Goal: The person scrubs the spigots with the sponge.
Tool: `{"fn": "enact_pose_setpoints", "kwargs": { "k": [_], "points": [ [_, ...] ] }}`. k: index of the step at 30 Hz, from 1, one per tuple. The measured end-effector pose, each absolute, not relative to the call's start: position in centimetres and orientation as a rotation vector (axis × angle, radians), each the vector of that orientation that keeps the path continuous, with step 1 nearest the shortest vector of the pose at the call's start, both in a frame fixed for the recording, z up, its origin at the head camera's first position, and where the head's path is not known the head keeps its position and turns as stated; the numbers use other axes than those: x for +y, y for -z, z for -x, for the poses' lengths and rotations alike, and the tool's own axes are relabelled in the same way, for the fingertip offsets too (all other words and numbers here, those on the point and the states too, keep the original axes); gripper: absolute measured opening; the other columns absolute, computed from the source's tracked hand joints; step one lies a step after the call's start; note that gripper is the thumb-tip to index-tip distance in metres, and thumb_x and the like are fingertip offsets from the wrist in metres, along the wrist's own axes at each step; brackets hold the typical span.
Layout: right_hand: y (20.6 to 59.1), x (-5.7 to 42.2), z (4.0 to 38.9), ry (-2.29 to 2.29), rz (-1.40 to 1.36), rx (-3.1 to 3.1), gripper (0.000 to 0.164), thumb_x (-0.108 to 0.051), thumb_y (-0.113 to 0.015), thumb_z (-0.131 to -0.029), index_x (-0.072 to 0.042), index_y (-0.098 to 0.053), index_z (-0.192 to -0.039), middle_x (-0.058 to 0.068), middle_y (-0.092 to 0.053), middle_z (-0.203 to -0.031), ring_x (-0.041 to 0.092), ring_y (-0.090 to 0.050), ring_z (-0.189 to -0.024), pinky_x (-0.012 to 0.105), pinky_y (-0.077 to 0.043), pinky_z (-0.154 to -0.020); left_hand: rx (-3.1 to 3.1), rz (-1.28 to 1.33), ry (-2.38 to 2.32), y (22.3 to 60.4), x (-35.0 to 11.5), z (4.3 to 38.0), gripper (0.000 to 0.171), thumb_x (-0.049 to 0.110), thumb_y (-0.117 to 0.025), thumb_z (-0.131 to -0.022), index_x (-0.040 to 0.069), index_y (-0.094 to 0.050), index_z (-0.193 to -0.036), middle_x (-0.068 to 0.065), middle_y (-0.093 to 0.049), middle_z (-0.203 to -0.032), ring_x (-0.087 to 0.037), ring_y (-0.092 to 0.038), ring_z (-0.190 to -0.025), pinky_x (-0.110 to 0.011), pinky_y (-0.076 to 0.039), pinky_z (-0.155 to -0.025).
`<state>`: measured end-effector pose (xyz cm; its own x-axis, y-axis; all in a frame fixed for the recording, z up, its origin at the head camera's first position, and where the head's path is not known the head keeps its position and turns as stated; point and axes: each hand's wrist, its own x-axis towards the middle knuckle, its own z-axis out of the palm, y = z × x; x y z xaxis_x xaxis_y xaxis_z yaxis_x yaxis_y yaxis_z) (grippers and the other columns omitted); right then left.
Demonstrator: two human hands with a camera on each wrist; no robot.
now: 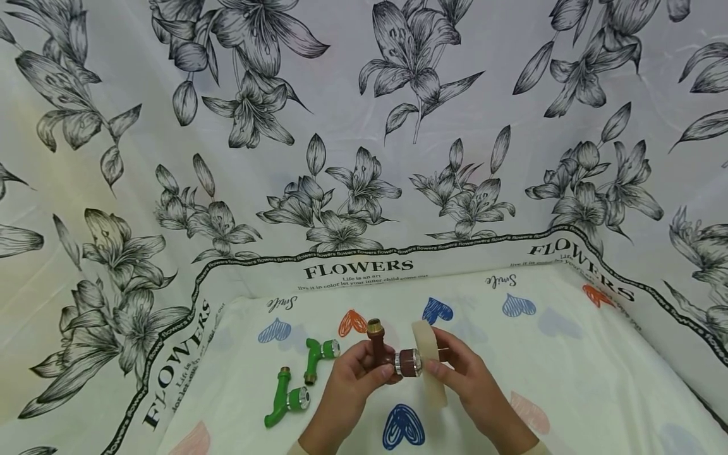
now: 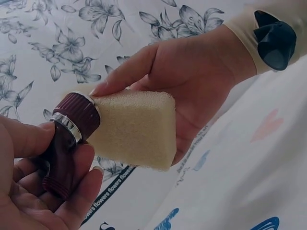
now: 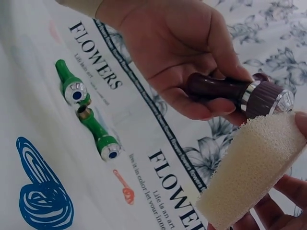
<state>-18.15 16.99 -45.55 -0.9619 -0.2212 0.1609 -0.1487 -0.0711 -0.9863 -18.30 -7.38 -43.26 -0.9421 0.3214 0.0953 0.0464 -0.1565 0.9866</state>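
My left hand (image 1: 355, 385) grips a dark brown-red tap (image 1: 380, 349) by its body, thumb in front and fingers behind. The tap has a brass-coloured threaded end and a ribbed knob with a silver cap. In my right hand (image 1: 469, 376) is a cream sponge (image 1: 428, 360), a thick porous block pinched between thumb and fingers. In the left wrist view the sponge (image 2: 134, 127) meets the knob end of the tap (image 2: 76, 115). From the right wrist view, a corner of the sponge (image 3: 254, 167) touches the silver cap of the tap (image 3: 266, 98).
Two green taps lie on the heart-printed cloth (image 1: 478, 423) left of my hands: one tap (image 1: 314, 360) farther back, another tap (image 1: 282, 398) nearer me. A flower-printed sheet (image 1: 352, 126) rises behind the cloth.
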Motion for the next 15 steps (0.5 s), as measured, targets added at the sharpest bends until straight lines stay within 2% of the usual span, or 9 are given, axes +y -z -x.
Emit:
{"fn": "enact_pose_setpoints", "kwargs": {
  "k": [7,12,15],
  "points": [
    [45.3,16.6,17.6,2.177,0.373,2.112,0.058,-0.016,-0.073,-0.105,-0.009,-0.053,-0.159,0.018,-0.058,-0.143,0.037,-0.057,-0.121,0.033,-0.059,-0.097,1.966,-0.344,-2.244,43.5,-7.2,18.6,0.035,0.006,-0.073,-0.105,-0.009,-0.061,-0.134,-0.020,-0.074,-0.120,-0.029,-0.075,-0.105,-0.038,-0.062,-0.096],
    [45.2,16.3,17.2,2.092,0.403,2.216,0.061,-0.021,-0.077,-0.103,-0.015,-0.054,-0.159,0.012,-0.057,-0.149,0.035,-0.057,-0.125,0.031,-0.056,-0.101,2.014,-0.268,-2.261,43.9,-7.2,18.7,0.042,0.004,-0.072,-0.106,-0.004,-0.050,-0.140,-0.021,-0.076,-0.117,-0.032,-0.077,-0.102,-0.036,-0.062,-0.094],
    [45.3,16.3,17.1,2.085,0.405,2.231,0.061,-0.021,-0.078,-0.102,-0.017,-0.054,-0.159,0.011,-0.057,-0.150,0.035,-0.057,-0.126,0.032,-0.056,-0.101,2.015,-0.255,-2.286,44.1,-7.2,18.8,0.044,0.001,-0.073,-0.104,-0.004,-0.047,-0.140,-0.022,-0.075,-0.120,-0.033,-0.077,-0.106,-0.038,-0.062,-0.095]
  ]
}}
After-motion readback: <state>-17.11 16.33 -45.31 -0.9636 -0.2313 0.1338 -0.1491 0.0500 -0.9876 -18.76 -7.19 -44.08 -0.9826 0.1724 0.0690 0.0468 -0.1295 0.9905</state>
